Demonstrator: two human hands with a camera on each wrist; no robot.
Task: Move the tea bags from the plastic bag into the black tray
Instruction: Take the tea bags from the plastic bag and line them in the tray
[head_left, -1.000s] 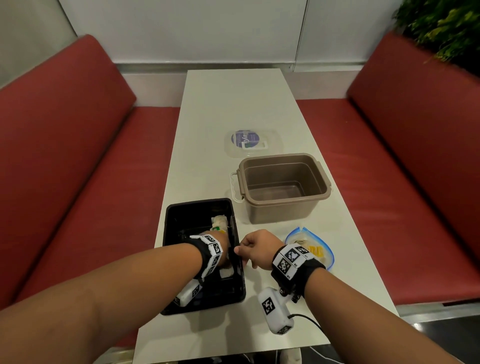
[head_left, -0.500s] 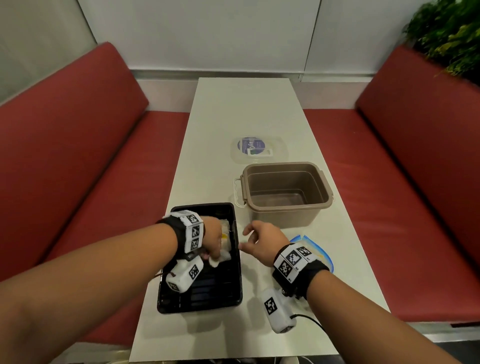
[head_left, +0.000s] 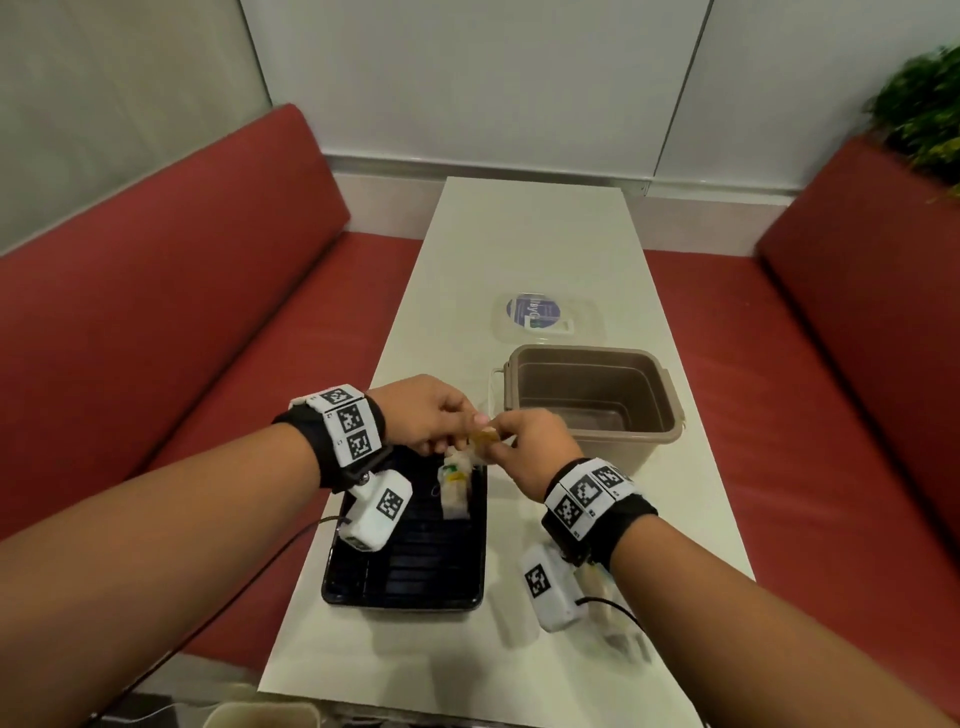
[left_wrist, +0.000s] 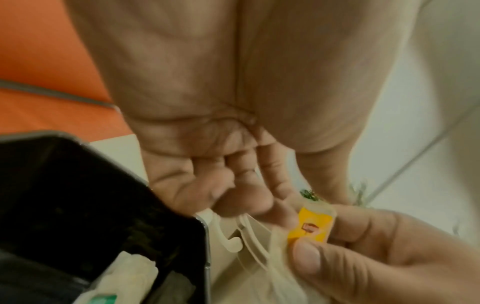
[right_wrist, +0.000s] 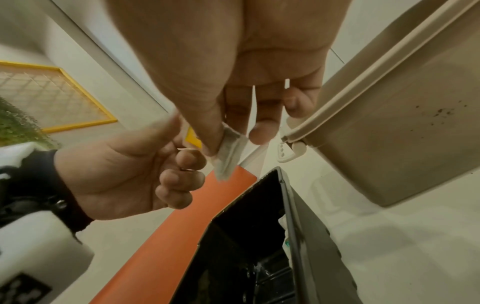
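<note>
Above the far end of the black tray (head_left: 405, 571), both my hands hold one tea bag (head_left: 484, 436). My left hand (head_left: 460, 434) pinches its yellow tag (left_wrist: 310, 227). My right hand (head_left: 506, 442) pinches the paper pouch (right_wrist: 228, 156) between thumb and fingers. More tea bags (head_left: 454, 488) lie in the tray's far right part. The plastic bag (head_left: 621, 631) lies on the table under my right wrist, mostly hidden.
A beige tub (head_left: 592, 395) stands open right of the tray, close to my right hand. Beyond it lies a clear lid with a blue label (head_left: 545, 317). Red benches (head_left: 182, 338) flank the narrow white table (head_left: 530, 234). A plant (head_left: 919, 104) is at the far right.
My left hand has risen out of the tray and my right hand has moved up to meet it. Both now hold a tea bag above the tray's far edge.
</note>
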